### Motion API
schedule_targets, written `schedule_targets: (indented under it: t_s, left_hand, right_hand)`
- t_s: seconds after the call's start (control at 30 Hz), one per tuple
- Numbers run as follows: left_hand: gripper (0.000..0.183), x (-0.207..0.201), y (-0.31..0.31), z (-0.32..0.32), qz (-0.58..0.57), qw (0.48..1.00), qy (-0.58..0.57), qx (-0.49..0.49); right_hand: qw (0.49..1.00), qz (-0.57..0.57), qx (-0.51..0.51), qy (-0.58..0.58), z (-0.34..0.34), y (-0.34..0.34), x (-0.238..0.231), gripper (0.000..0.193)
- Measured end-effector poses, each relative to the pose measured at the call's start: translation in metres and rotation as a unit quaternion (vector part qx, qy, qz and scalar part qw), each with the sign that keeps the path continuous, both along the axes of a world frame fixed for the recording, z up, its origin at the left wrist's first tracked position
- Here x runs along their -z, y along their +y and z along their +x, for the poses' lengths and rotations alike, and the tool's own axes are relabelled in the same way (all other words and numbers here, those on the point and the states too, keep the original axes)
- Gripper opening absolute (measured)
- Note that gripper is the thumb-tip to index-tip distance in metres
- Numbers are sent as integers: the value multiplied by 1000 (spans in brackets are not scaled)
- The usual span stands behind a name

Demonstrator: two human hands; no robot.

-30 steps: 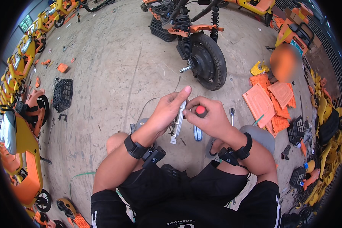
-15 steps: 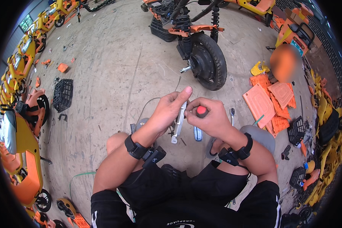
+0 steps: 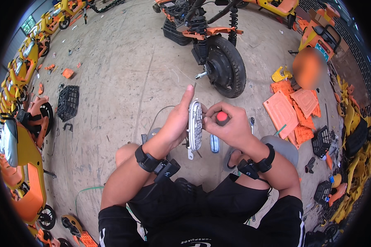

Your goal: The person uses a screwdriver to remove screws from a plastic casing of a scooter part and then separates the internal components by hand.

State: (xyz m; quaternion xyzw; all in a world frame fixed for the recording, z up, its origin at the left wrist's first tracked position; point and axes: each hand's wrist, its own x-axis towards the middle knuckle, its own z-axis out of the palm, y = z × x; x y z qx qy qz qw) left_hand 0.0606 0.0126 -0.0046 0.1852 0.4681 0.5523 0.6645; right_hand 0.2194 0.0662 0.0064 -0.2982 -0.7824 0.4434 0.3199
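My left hand (image 3: pixel 178 123) is closed on an oval, silver-and-white lamp unit (image 3: pixel 196 127) with a gridded face and a small mounting tab at its lower end. It stands nearly upright between my hands, thumb pointing up along its far end. In my right hand (image 3: pixel 231 123), curled fingers grip a screwdriver by its dark handle with a red end (image 3: pixel 222 117); its shaft is hidden. The right fingertips are close beside the lamp's right edge. A narrow blue-and-clear oval piece (image 3: pixel 214 143) lies on the floor below my right hand.
Ahead stands a partly stripped scooter with its black wheel (image 3: pixel 228 68). A ratchet wrench (image 3: pixel 252 125) lies right of my hand. Orange panels (image 3: pixel 281 113) are piled at right, black baskets (image 3: pixel 68 102) lie on both sides, and yellow scooters (image 3: pixel 29 173) line the left.
The lamp unit has turned from edge-on so its gridded face shows. My left hand has shifted slightly left, while my right hand stays near the lamp with the screwdriver.
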Motion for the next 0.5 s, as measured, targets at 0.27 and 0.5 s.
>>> schedule_targets:
  t_s: [0.27,0.5]
  left_hand:
    - [81,-2,4,-9,-19,979,-201,-7]
    - [82,-6,0,-11,-11,974,-226,8]
  right_hand:
    - [999,12,36,4,8,11,-1,12]
    - [998,15,52,-21,12,14,0,16]
